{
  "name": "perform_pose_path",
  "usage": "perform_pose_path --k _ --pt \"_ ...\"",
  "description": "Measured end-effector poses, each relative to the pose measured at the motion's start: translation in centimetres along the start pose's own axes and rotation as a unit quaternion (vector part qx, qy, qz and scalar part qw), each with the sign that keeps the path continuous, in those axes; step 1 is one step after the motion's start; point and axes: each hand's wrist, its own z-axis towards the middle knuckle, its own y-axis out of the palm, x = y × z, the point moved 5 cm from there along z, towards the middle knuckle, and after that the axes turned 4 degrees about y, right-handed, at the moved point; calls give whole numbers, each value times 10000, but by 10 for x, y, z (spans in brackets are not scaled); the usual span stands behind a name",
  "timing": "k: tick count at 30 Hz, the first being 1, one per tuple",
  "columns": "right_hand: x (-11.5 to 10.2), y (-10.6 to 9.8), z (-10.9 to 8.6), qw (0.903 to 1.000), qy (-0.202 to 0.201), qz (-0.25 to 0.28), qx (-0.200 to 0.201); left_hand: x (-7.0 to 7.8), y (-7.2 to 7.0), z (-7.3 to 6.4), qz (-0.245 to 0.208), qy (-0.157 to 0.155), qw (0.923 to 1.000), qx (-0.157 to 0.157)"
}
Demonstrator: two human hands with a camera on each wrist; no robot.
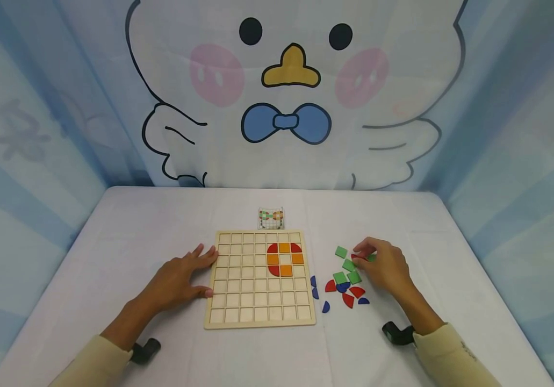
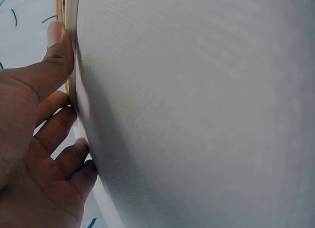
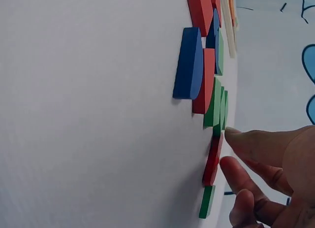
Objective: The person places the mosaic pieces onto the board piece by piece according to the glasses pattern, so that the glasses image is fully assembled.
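A square wooden grid board (image 1: 233,300) lies on the table. Red quarter-circles (image 1: 272,248) and orange squares (image 1: 283,248) form a ring in its upper right cells. Along the board's left edge rests my left hand (image 1: 176,282), fingers spread and thumb apart; the left wrist view shows thumb and fingers touching the board's side (image 2: 72,21). My right hand (image 1: 384,264) is over the loose pieces, its thumb and finger at a red quarter-circle piece (image 3: 212,159), which shows between them in the head view. That piece lies low among green squares (image 1: 348,265).
Blue half-circle pieces (image 1: 325,307) and loose red quarter-circles (image 1: 348,300) lie right of the board. Two blue pieces (image 1: 315,293) sit close by its right edge. A small pattern card (image 1: 271,219) stands behind the board. A printed curtain (image 1: 286,166) hangs past the table.
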Motion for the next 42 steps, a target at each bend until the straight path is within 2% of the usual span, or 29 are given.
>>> perform_pose_path --k 10,24,32,42 --pt "6 2 2 9994 182 -219 -200 1 -1 0 -56 -17 10000 -15" --pt "3 8 5 9990 -195 -285 -278 1 -1 -1 -37 -11 10000 -3" --pt "-5 4 1 9995 -250 105 -156 1 -1 -1 -18 91 9999 60" --pt "-34 9 -4 9967 -570 550 -166 2 -2 -1 -12 56 9999 88"
